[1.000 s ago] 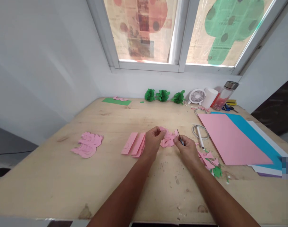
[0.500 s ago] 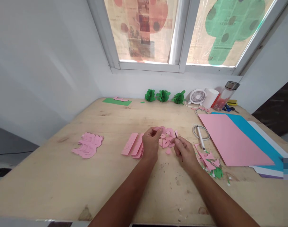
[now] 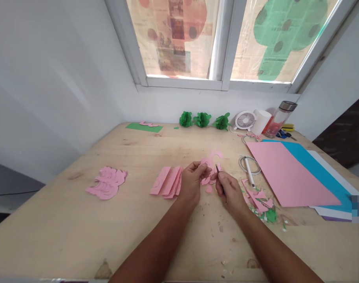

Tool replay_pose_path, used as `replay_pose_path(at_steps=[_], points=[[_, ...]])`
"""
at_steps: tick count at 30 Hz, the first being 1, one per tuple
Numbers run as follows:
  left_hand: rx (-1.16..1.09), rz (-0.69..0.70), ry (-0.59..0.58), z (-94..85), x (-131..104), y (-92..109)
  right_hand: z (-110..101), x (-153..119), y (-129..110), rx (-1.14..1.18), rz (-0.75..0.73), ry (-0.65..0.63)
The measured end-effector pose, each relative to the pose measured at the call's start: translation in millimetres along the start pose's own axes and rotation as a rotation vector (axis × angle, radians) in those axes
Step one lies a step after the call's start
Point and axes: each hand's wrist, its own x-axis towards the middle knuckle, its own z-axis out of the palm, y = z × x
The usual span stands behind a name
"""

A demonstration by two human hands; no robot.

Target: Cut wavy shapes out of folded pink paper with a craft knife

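Note:
Over the middle of the wooden table, my left hand [image 3: 193, 181] is closed in a pinch at a pink paper piece [image 3: 206, 161], partly hidden by the fingers. Just right of it, my right hand [image 3: 230, 188] is closed round a thin dark pointed tool [image 3: 217, 168], its tip up. Small pink paper cutouts [image 3: 209, 189] lie below and between the hands, and a curved one [image 3: 217, 154] lies beyond them. Left of my left hand are folded pink paper strips [image 3: 161, 181]. Farther left sits a pile of scalloped pink cutouts [image 3: 107, 183].
Pink and green scraps [image 3: 260, 200], a white pen [image 3: 250, 171] and large pink [image 3: 288, 173] and blue sheets lie on the right. Along the back stand green paper shapes [image 3: 202, 119], a fan [image 3: 245, 120] and a bottle [image 3: 281, 120]. A green strip [image 3: 135, 126] lies back left.
My left hand has shifted slightly right, closer to my right hand. The curved pink piece beyond the hands now shows more fully. The view has moved slightly.

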Motion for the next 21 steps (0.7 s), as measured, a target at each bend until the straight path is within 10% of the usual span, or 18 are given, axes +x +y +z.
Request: replay_pose_path(at_steps=[21], points=[[-0.007,-0.005,-0.144,4.2,-3.1,-7.0,1.1,3.2,7.9,0.225,0.183,-0.025]])
